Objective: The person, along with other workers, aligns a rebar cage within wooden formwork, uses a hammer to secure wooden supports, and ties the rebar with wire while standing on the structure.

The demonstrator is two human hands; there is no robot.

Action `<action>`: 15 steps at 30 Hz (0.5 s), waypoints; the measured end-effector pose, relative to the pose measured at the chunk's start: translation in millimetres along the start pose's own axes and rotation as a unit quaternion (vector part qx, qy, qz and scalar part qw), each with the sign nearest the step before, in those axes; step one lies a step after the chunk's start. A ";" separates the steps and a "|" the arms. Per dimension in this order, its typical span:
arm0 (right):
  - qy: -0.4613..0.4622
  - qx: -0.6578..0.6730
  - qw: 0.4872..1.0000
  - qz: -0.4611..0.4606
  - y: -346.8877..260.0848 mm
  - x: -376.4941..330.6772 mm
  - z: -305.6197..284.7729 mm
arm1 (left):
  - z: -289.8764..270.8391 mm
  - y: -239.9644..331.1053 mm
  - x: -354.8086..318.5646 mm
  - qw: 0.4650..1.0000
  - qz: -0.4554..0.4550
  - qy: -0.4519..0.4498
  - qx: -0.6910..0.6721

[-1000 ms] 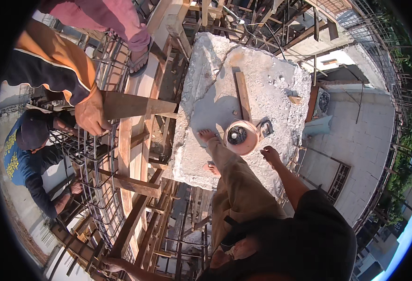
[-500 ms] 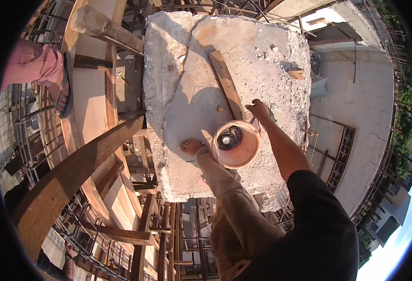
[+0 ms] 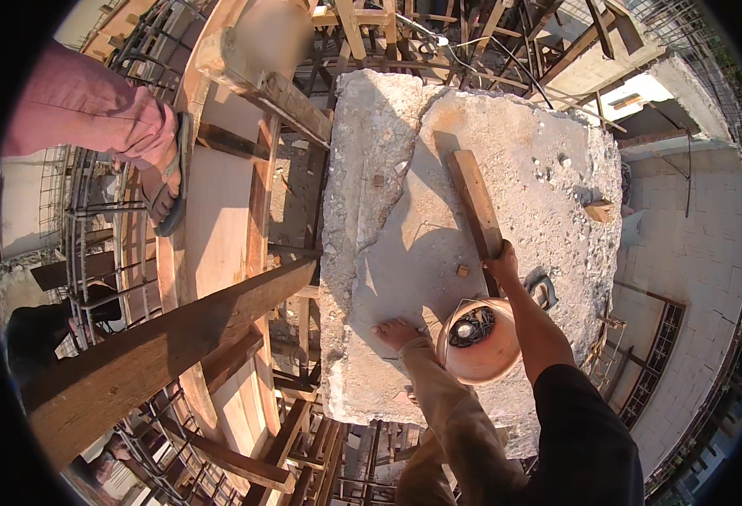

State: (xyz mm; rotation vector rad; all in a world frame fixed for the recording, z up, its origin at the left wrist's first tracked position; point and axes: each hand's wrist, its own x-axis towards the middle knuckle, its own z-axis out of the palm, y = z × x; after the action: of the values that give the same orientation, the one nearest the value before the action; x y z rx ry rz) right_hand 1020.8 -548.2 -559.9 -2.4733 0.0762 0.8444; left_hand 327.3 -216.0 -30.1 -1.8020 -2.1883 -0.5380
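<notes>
right hand (image 3: 502,260) grip closed on wooden batten (image 3: 474,202); left hand unseen.

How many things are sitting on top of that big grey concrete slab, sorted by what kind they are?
Wooden plank: 1, with the right hand at its near end
Orange bucket: 1
Small wood blocks: 3
Bare foot: 1
Dark metal piece: 1
Total: 7 on the concrete slab
</notes>
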 end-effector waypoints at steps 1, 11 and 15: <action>0.000 -0.012 1.000 -0.022 -12.6 1.5 -16.0 | -8.4 -4.0 1.9 1.000 -0.009 0.012 -0.003; -0.222 -0.139 0.957 -0.124 -181.0 -172.3 -272.9 | -135.4 -97.1 10.9 0.975 -0.166 0.145 -0.043; -0.480 0.054 0.875 -0.020 -288.9 -331.4 -320.1 | -203.9 -179.1 1.3 0.943 -0.211 0.252 -0.052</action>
State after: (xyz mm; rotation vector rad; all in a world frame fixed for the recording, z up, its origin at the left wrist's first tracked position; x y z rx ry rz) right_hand 993.7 -493.7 -19.5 -1.6912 -0.2707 1.8729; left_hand 144.1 -333.2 132.3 -1.0564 -2.1855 -1.0858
